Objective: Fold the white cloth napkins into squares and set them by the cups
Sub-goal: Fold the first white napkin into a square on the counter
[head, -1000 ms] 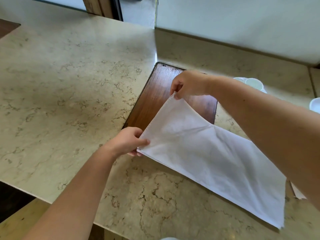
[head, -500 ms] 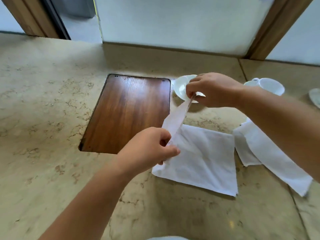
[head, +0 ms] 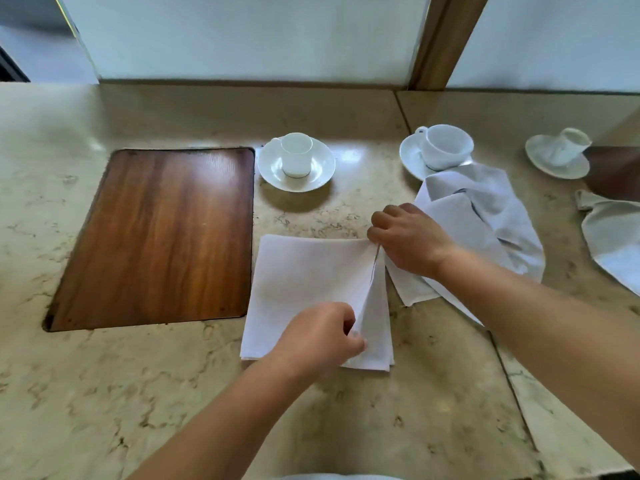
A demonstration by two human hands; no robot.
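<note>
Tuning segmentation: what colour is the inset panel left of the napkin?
Reddish-brown wood grain panel; head view.

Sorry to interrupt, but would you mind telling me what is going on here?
A person is folding a white napkin on the marble counter. The left hand pinches its near edge, the right hand its far corner. An unfolded napkin lies crumpled against the middle cup's saucer.

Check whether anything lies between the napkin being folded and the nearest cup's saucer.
Nothing visible does. Bare countertop separates the folded napkin from the saucer; the crumpled napkin lies off to its right.
</note>
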